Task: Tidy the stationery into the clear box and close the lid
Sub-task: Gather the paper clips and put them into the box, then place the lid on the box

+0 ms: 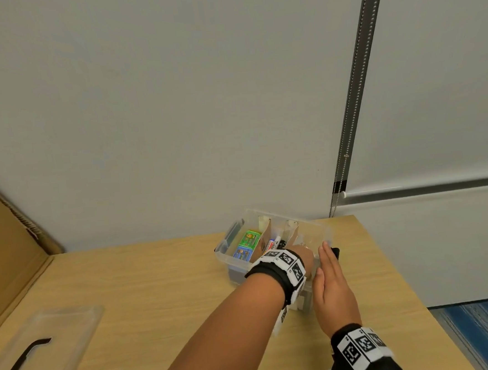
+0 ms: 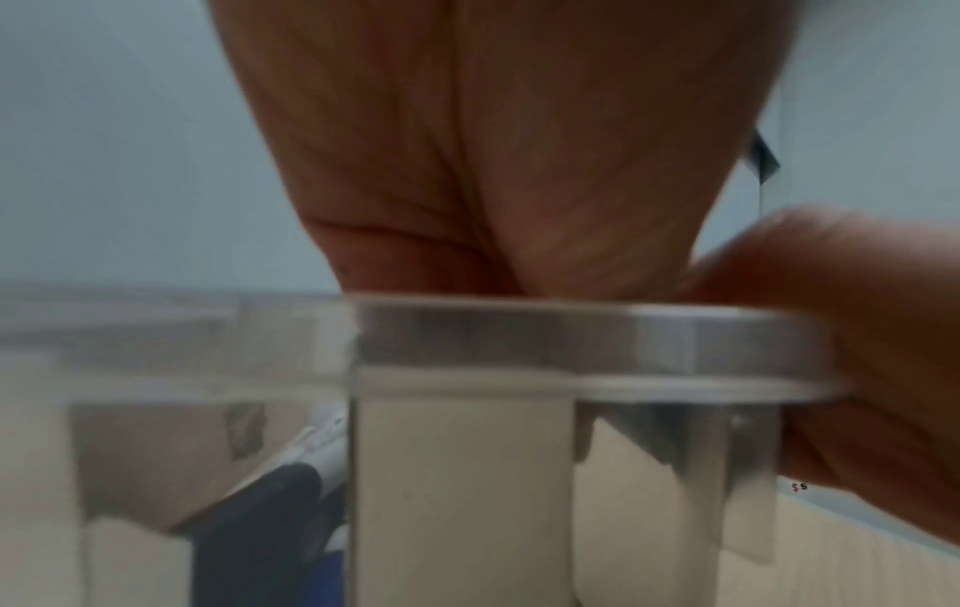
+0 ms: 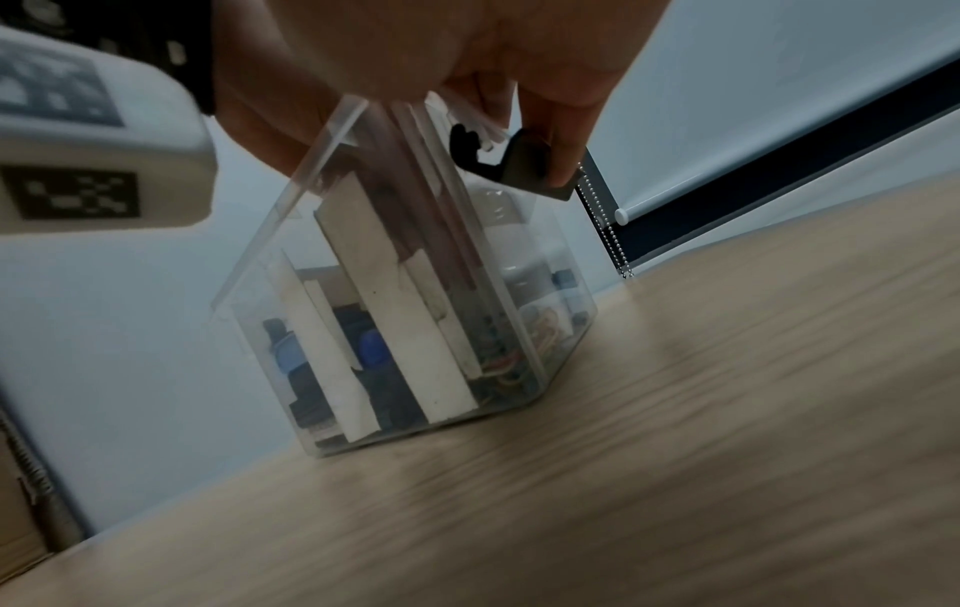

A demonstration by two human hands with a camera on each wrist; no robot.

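The clear box (image 1: 221, 248) stands lidless at the back of the wooden table, split by cardboard dividers. Inside lie a green packet (image 1: 250, 238), a blue packet (image 1: 243, 253) and markers (image 1: 274, 243); rubber bands (image 3: 540, 324) show through the wall (image 3: 545, 267). My left hand (image 1: 305, 257) lies over the near rim (image 2: 571, 341), thumb (image 2: 857, 369) hooked round it from outside, fingers hidden inside. My right hand (image 1: 331, 277) lies flat along the box's right side, fingertips (image 3: 563, 135) touching the black latch (image 3: 524, 164). The clear lid (image 1: 60, 336) lies at the near left.
A large cardboard sheet (image 1: 7, 244) leans at the table's left. The wall runs right behind the box, with a blind's bead cord (image 1: 354, 90) hanging near the back right corner. The table's right edge (image 1: 403, 289) drops to blue carpet.
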